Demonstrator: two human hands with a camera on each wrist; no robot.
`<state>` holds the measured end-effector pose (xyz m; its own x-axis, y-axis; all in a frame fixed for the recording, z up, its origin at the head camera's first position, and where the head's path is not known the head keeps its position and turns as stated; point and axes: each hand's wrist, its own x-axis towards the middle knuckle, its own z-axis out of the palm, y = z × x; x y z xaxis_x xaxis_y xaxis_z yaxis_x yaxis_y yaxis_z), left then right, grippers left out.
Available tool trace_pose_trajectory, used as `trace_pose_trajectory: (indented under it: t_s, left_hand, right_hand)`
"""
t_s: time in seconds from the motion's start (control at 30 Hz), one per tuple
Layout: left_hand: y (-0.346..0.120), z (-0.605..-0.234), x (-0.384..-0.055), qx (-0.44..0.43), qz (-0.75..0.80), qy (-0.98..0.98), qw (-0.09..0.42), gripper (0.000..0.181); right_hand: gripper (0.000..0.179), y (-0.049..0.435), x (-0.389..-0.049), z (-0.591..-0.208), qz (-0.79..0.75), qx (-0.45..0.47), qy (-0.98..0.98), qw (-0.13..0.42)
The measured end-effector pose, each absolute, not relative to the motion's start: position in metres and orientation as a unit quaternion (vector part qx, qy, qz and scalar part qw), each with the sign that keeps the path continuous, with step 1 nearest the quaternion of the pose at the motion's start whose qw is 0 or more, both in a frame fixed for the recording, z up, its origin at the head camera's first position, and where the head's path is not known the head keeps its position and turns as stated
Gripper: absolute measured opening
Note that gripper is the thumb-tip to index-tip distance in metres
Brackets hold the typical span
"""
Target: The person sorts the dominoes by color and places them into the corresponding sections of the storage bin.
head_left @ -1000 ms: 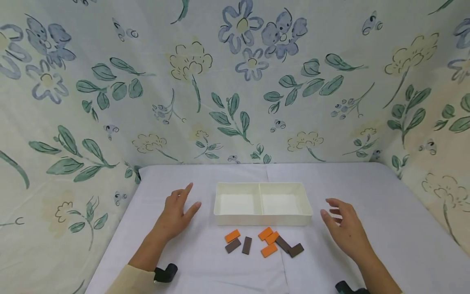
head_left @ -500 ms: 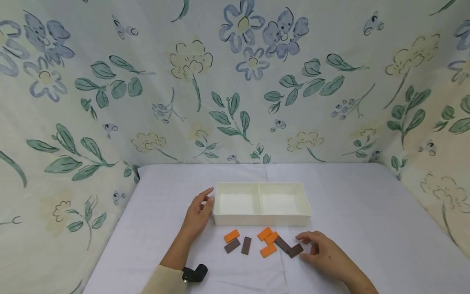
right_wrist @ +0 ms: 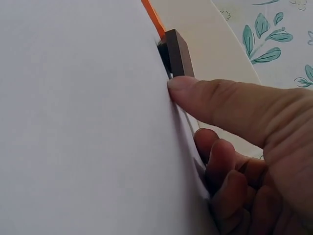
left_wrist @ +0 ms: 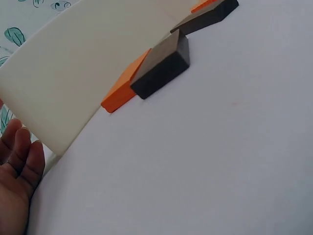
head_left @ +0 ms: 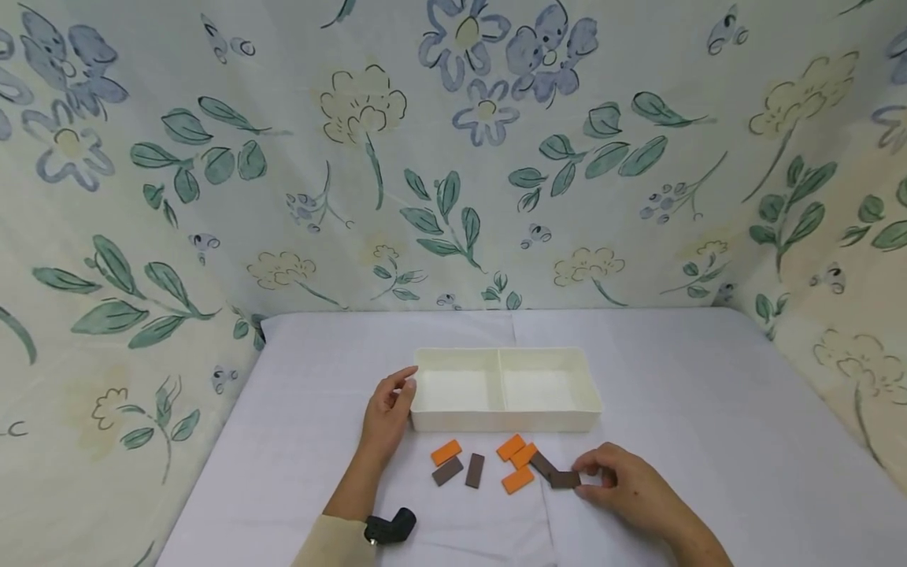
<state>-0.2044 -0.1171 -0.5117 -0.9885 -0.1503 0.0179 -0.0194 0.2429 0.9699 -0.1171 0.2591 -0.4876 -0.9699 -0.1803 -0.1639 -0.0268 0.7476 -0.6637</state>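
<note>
A white box (head_left: 506,423) with two compartments stands on the table. My left hand (head_left: 385,419) is at its left end, with relaxed fingertips (left_wrist: 35,154) against the end wall in the left wrist view. My right hand (head_left: 629,490) pinches a flat dark brown block (head_left: 563,479) by its right end between thumb and fingers. In the right wrist view the thumb (right_wrist: 183,83) covers the near end of that block (right_wrist: 181,54). Its left end meets another dark brown block (head_left: 542,465).
Three orange blocks (head_left: 518,481) lie in a group left of the pinched block. Farther left are an orange block (head_left: 446,453) and two dark brown blocks (head_left: 475,471). A white cloth (head_left: 694,394) covers the table, with a flowered curtain (head_left: 453,157) behind.
My left hand has moved right to the box's end. The right hand has come in leftward to the dark brown block, pinched it and turned it nearly level in the head view.
</note>
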Motion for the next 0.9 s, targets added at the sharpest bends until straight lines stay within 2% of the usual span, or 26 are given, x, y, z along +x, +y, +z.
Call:
trace_pose_trajectory:
  t_s: [0.57, 0.77, 0.9]
  left_hand:
    - [-0.116, -0.512, -0.202, 0.057, -0.615, -0.785, 0.053, 0.035]
    - [-0.117, -0.512, -0.202, 0.058, -0.612, -0.786, 0.058, 0.034]
    - [-0.116, -0.513, -0.202, 0.056, -0.617, -0.783, 0.057, 0.033]
  right_hand:
    - [0.031, 0.259, -0.118, -0.485, -0.427, -0.010, 0.893, 0.142]
    - [0.029, 0.250, -0.118, -0.472, -0.428, -0.045, 0.893, 0.128]
    - [0.025, 0.241, -0.117, -0.458, -0.434, -0.104, 0.890, 0.094]
